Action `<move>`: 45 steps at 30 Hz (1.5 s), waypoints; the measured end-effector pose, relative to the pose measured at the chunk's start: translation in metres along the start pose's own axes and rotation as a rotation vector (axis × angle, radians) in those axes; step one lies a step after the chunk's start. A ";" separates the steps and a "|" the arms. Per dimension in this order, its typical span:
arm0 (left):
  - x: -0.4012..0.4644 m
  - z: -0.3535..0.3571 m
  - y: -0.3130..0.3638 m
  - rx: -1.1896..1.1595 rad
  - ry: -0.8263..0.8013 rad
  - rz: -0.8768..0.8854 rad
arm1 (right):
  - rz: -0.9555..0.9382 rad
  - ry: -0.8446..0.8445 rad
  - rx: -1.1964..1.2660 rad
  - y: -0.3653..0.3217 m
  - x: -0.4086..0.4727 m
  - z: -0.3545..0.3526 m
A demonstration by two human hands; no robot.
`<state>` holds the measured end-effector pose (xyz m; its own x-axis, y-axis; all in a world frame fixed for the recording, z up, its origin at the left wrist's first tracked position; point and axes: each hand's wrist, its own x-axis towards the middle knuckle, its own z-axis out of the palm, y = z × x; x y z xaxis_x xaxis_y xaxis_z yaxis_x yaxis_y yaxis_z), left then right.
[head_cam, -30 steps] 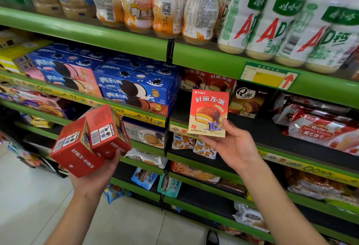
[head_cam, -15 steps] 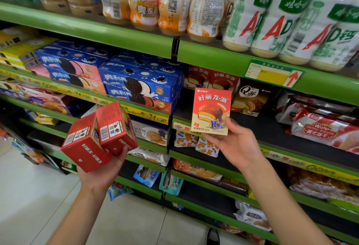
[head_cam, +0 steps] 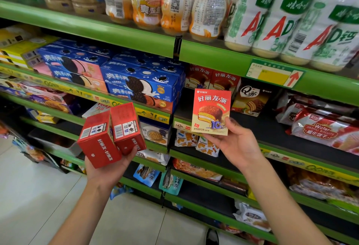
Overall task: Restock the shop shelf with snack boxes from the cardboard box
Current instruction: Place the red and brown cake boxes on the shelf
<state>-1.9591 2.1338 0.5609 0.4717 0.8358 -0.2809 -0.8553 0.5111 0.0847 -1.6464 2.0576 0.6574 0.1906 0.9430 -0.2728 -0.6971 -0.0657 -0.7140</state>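
I am looking down at both hands in front of the green shop shelf (head_cam: 223,54). My left hand (head_cam: 110,169) is grasping two red snack boxes (head_cam: 111,134) together; they are touching each other side by side, both tilted, with their barcode ends turned up toward me. The fingers are wrapping under them and the thumb is pressing at the right box.

My right hand (head_cam: 236,144) is grasping a single snack box (head_cam: 211,111) by its lower edge, thumb on the front face near the bottom right corner. This box is standing upright, with the pie picture facing me, and it is hanging in the air just in front of the shelf edge.

Behind it, deeper on the same shelf, two boxes of the same kind (head_cam: 212,79) are standing side by side. To their right a brown cake box (head_cam: 250,99) is standing, and to their left blue cookie boxes (head_cam: 143,81) are lying stacked. Above, white drink bottles (head_cam: 287,21) are filling the upper shelf. Farther right, wafer packs (head_cam: 320,130) are lying on the dark shelf board.
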 end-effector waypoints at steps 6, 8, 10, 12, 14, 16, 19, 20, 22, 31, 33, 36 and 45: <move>0.000 0.017 -0.005 0.214 -0.054 0.116 | -0.010 -0.003 -0.022 0.000 0.000 0.000; 0.002 0.022 -0.001 0.204 -0.096 0.102 | -0.011 -0.004 -0.022 0.000 0.000 0.000; 0.004 0.026 0.001 0.186 -0.126 0.090 | -0.010 0.000 -0.022 0.000 0.000 -0.001; 0.005 0.031 0.001 0.183 -0.165 0.082 | -0.009 0.006 -0.023 0.001 0.000 -0.001; 0.005 0.036 -0.001 0.189 -0.177 0.102 | -0.009 0.010 -0.017 0.000 -0.001 -0.002; 0.006 0.040 -0.004 0.175 -0.191 0.094 | -0.006 0.009 -0.010 -0.001 -0.002 -0.003; 0.005 0.047 -0.010 0.175 -0.217 0.082 | 0.002 0.024 -0.034 -0.004 -0.003 -0.001; 0.005 0.049 -0.012 0.180 -0.226 0.082 | 0.006 0.033 -0.045 -0.005 -0.004 0.001; 0.004 0.052 -0.015 0.175 -0.231 0.078 | 0.013 0.051 -0.055 -0.009 -0.004 0.003; 0.007 0.051 -0.018 0.105 -0.179 0.060 | -0.104 0.117 -0.476 -0.048 0.030 0.032; 0.005 0.053 -0.020 0.112 -0.183 0.055 | -0.156 0.174 -0.559 -0.046 0.048 0.034; 0.002 0.053 -0.021 0.133 -0.211 0.050 | -0.220 0.267 -0.800 -0.037 0.072 0.030; -0.003 0.041 -0.011 0.113 -0.225 0.072 | -0.304 0.381 -1.247 -0.025 0.103 0.021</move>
<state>-1.9422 2.1337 0.5997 0.4568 0.8881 -0.0515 -0.8652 0.4570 0.2063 -1.6244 2.1637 0.6605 0.5465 0.8373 -0.0147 0.4602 -0.3149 -0.8301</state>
